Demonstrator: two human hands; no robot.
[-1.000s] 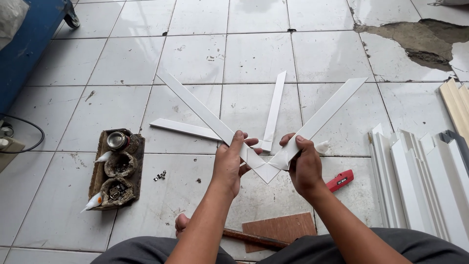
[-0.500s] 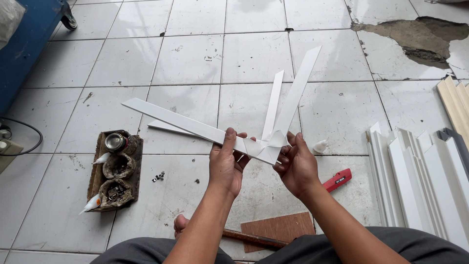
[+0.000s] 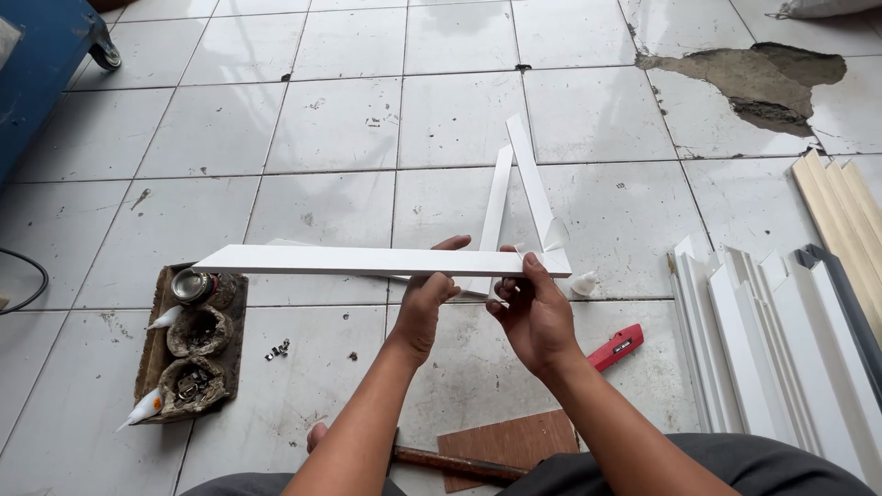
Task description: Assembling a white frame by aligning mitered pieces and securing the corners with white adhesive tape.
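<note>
Far to the left of the left hand, a blue frame point(image 3: 37, 73) stands on the tiled floor point(image 3: 340, 119), with a black cable point(image 3: 28, 285) curving below it. Nearer, low and to the left of that hand, a small wooden board point(image 3: 152, 367) carries a round metal tin point(image 3: 191, 285), two crusted lumps and two white nozzle tips. A few small metal bits point(image 3: 276, 349) lie on the floor between the board and the forearm.

The left hand point(image 3: 430, 298) grasps the long white strip point(image 3: 367, 261) from below, thumb on top, near its right end. The strip is held level above the floor and extends well to the left of the hand.

The right hand point(image 3: 533, 312) is just beside the left, fingers closed on the right end of the same strip, thumb pressed at its upper edge. At this corner a second white strip point(image 3: 531, 179) rises up and away from the right hand, meeting the long strip at an angle. A third white strip point(image 3: 494, 211) lies on the floor behind both hands.

Below the hands, a hammer handle point(image 3: 450, 462) and a brown board piece point(image 3: 514, 443) rest on the floor. Lower right of the right hand lies a red utility knife point(image 3: 617, 346). Further right is a stack of white mouldings point(image 3: 781, 358), then pale wood strips point(image 3: 845, 207). Far above and to the right, a patch of broken tile point(image 3: 744, 83) exposes bare concrete.
</note>
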